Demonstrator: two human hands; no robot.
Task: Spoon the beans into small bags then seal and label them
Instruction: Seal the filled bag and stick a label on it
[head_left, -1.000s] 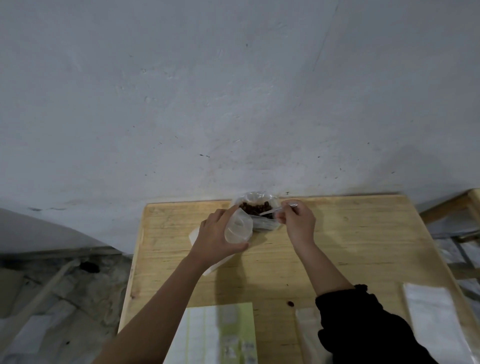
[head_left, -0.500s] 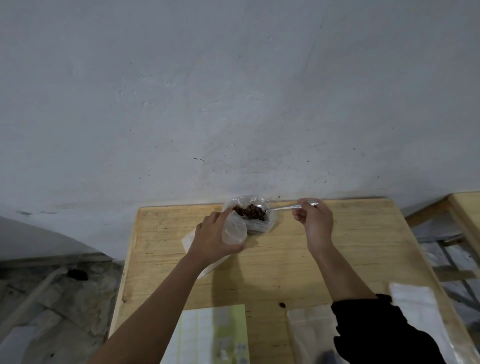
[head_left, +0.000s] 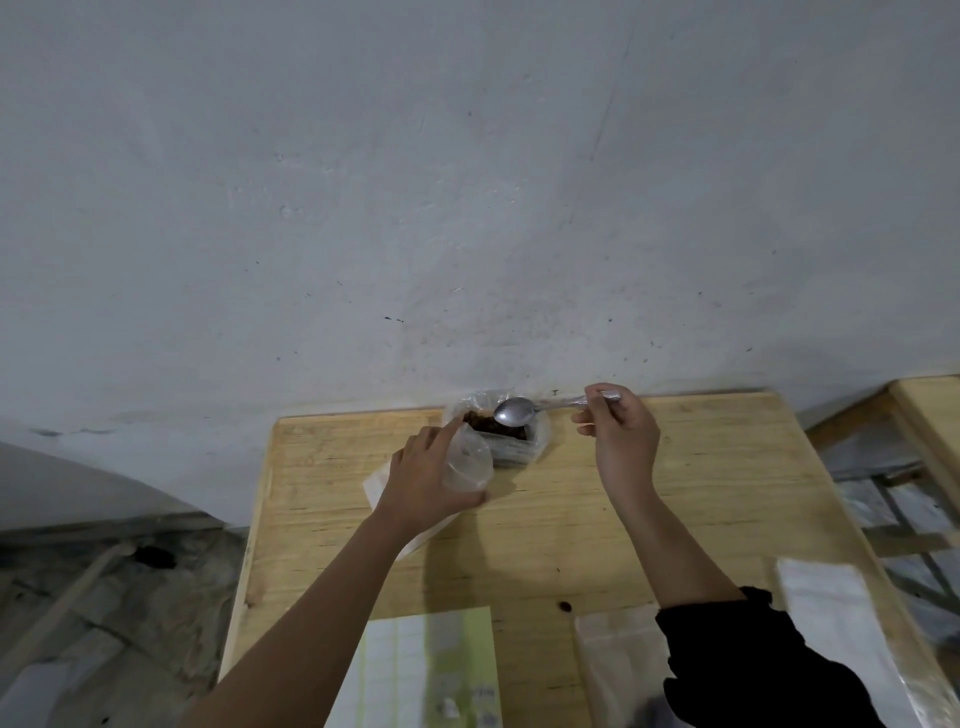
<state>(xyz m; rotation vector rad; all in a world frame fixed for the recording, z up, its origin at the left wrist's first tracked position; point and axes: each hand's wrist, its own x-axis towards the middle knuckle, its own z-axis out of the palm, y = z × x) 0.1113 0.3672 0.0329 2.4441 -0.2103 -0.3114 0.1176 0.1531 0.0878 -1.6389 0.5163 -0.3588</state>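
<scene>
A clear container of dark beans (head_left: 500, 427) stands at the far edge of the wooden table (head_left: 675, 499), against the wall. My right hand (head_left: 618, 436) pinches the handle of a metal spoon (head_left: 524, 410), whose bowl hangs just above the beans. My left hand (head_left: 431, 483) grips a small clear bag (head_left: 467, 460) with its mouth held open, right beside the container. A white paper piece (head_left: 376, 486) lies under my left hand.
A sheet of labels (head_left: 431, 670) lies at the near edge of the table. Empty bags (head_left: 618, 670) lie beside it, and a white packet (head_left: 831, 623) lies at the right. One loose bean (head_left: 564, 606) lies on the wood. Another wooden frame (head_left: 930, 415) stands to the right.
My right hand has drawn back to the right with the spoon, and the spoon's bowl has risen out of the beans. My left hand keeps holding the bag open.
</scene>
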